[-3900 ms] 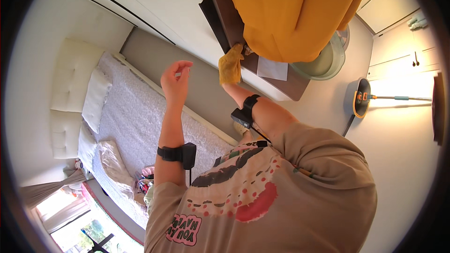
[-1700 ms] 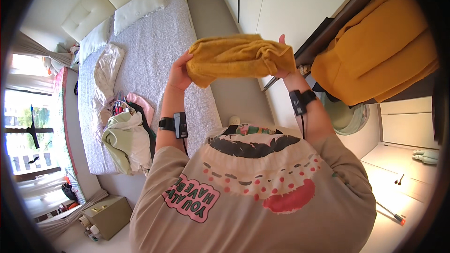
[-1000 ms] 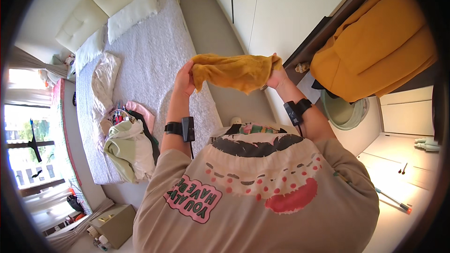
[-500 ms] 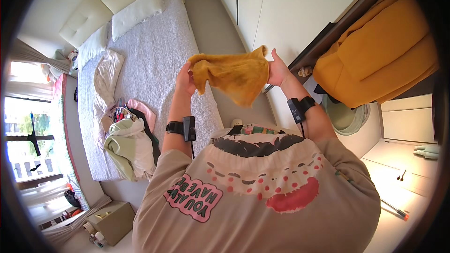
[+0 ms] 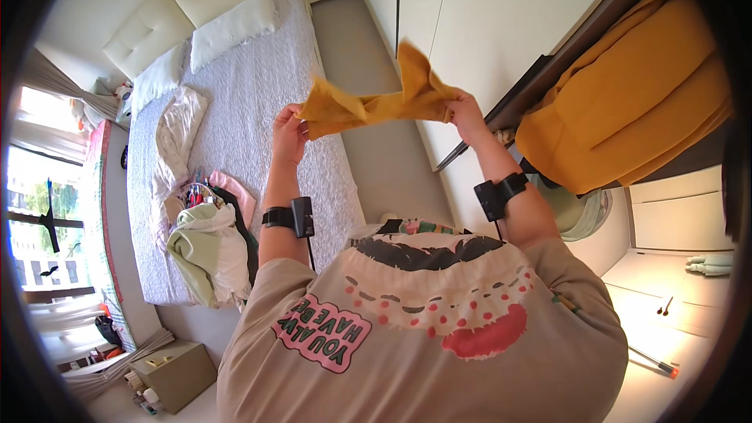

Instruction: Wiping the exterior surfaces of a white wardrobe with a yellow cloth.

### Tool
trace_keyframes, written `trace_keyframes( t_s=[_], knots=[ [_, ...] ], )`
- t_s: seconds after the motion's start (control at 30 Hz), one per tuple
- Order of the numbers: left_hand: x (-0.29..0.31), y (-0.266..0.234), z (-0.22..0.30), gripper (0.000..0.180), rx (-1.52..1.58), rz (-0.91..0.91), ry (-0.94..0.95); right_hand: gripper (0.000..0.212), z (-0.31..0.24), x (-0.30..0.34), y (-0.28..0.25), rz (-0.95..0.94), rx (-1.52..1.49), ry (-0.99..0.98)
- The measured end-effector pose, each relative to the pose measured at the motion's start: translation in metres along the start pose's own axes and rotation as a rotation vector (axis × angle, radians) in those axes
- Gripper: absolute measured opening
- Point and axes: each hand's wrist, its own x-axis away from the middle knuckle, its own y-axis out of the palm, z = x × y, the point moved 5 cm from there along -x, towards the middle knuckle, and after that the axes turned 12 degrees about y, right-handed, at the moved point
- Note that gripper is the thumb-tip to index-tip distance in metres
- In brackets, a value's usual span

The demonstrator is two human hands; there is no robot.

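Note:
A mustard-yellow cloth (image 5: 380, 107) is stretched in the air between my two hands, its upper edges flaring and blurred by motion. My left hand (image 5: 290, 135) pinches one end of it. At the opposite end my right hand (image 5: 468, 116) is closed on the fabric. Below the cloth lie the edge of the bed and a strip of grey floor. Black strapped devices (image 5: 300, 218) sit on both forearms.
On the left, the bed (image 5: 251, 86) carries a pile of clothes (image 5: 207, 243) with a light green garment. White cabinet doors (image 5: 470, 8) rise ahead. A large orange-yellow coat (image 5: 627, 102) drapes at the right, above a pale round basin (image 5: 576, 211). A box-like cabinet (image 5: 176, 376) stands lower left.
The cloth has gone from hanging down to stretched wide, its edges swinging up. My hands have moved a little apart, and my right hand now grips with fingers closed.

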Motion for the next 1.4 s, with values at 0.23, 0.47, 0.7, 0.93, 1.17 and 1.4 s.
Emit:
trace_keyframes(
  t_s=[0.23, 0.47, 0.7, 0.93, 1.17, 1.4],
  knots=[
    [-0.012, 0.019, 0.013, 0.022, -0.199, 0.008, 0.204, 0.032, -0.014, 0.007, 0.005, 0.05, -0.031, -0.199],
    [-0.015, 0.101, 0.084, 0.02, -0.319, 0.073, 0.319, 0.032, -0.078, 0.049, 0.015, 0.004, -0.059, -0.408],
    [-0.043, 0.078, 0.049, 0.042, -0.756, 0.126, 0.217, 0.043, -0.037, -0.011, -0.01, 0.084, 0.202, -0.045],
    [0.024, 0.234, -0.02, 0.027, -0.943, -0.657, 0.348, 0.051, 0.002, 0.036, 0.055, -0.256, -0.247, 0.379],
    [0.013, 0.175, -0.053, 0.051, -0.543, 0.141, -0.114, 0.047, -0.045, 0.062, 0.08, -0.293, 0.458, -0.065],
    [0.043, 0.239, -0.086, 0.063, 1.11, -0.278, -0.464, 0.024, -0.129, 0.08, 0.108, 0.369, 1.097, -0.88]
  ],
)
